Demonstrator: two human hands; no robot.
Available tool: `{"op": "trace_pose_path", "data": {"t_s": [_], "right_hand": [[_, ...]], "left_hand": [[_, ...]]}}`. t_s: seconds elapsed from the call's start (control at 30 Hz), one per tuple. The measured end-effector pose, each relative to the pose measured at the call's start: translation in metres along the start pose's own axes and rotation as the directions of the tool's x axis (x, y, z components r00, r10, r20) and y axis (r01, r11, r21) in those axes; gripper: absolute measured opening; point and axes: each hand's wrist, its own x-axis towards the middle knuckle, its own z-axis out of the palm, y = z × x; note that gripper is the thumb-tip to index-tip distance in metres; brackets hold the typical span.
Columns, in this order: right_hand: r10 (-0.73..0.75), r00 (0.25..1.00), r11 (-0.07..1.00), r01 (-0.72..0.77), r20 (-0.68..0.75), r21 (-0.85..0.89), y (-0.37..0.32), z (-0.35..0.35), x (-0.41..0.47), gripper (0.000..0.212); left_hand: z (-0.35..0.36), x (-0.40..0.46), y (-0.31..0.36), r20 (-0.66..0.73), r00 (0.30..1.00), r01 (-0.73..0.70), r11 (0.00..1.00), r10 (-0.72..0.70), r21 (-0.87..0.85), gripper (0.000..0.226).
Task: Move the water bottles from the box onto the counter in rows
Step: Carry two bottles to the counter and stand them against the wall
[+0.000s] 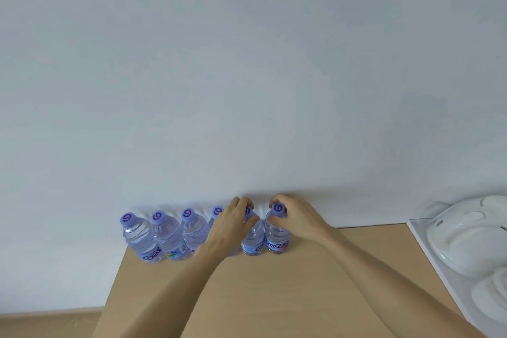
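Observation:
Several clear water bottles with purple caps stand upright in one row along the back of the tan counter (274,296), against the white wall. My left hand (233,225) grips the neck of the fifth bottle (252,241) from the left and partly hides the fourth bottle (216,212). My right hand (296,219) holds the cap and neck of the rightmost bottle (277,239). Both held bottles rest on the counter. The leftmost bottle (138,239) stands near the counter's left edge. The box is out of view.
A white appliance top (428,252) adjoins the counter on the right, carrying a white rounded plastic object (472,236). The counter's left edge drops to a strip of wooden floor (49,322). The white wall rises directly behind the bottles.

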Motion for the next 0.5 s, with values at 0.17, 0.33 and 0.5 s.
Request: {"op": "trace_pose_path", "data": {"t_s": [0.17,0.33,0.5], "right_hand": [[0.096,0.993,0.977,-0.081,-0.066,0.199,0.013,0.011,-0.015,0.044],[0.268,0.964,0.932,-0.26,0.004,0.252,0.041,0.041,-0.038,0.069],[0.36,0.917,0.884,-0.394,0.17,0.253,0.059,0.068,-0.041,0.046]], "left_hand": [[0.02,-0.03,-0.01,-0.063,0.994,0.072,0.978,-0.086,-0.197,0.041],[0.061,-0.069,-0.031,-0.009,0.946,0.296,0.875,-0.325,-0.384,0.02],[0.086,-0.075,-0.042,0.22,0.889,0.455,0.83,-0.402,-0.322,0.019]]}}
